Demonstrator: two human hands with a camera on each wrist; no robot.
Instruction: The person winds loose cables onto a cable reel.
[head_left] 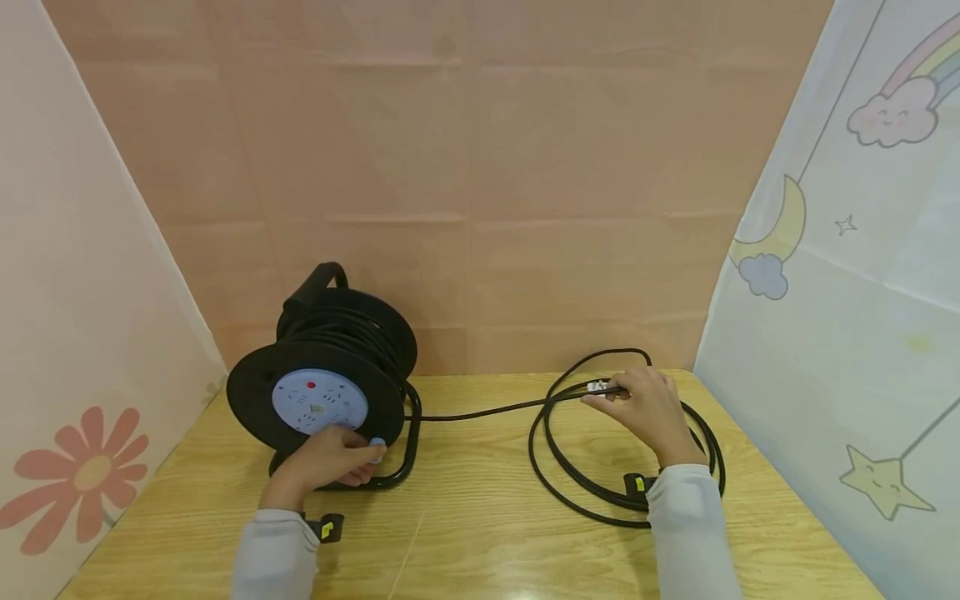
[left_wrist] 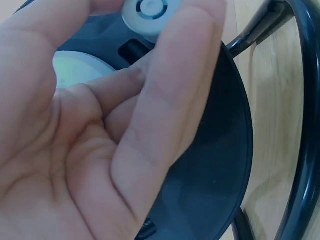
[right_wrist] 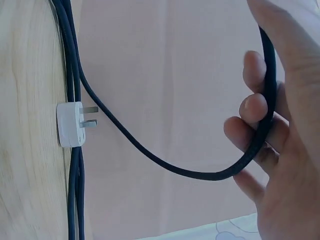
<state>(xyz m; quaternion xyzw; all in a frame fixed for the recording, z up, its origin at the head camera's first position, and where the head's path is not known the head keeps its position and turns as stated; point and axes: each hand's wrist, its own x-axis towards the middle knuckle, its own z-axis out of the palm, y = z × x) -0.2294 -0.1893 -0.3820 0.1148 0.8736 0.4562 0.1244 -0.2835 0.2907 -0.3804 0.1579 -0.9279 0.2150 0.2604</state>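
Observation:
A black cable reel point(head_left: 251, 396) with a pale blue socket face point(head_left: 318, 400) stands at the left of the table. My left hand point(head_left: 333, 458) pinches the reel's small light-blue crank knob point(left_wrist: 150, 12) between thumb and finger, low on the front disc. To the right, the fingers of my right hand point(head_left: 648, 408) curl round the black cable point(right_wrist: 200, 175), which bends through them in the right wrist view. From the reel, this cable runs across to loose coils point(head_left: 551, 450). A white plug point(right_wrist: 71, 125) with metal pins lies against the coils, apart from my right fingers.
The reel's tubular stand point(head_left: 411, 450) curves out on its right side, and its carrying handle point(head_left: 311, 287) rises on top. A pinkish-tan backdrop point(head_left: 480, 208) closes the rear, with printed sheets on both sides. The wooden table point(head_left: 465, 517) lies under everything.

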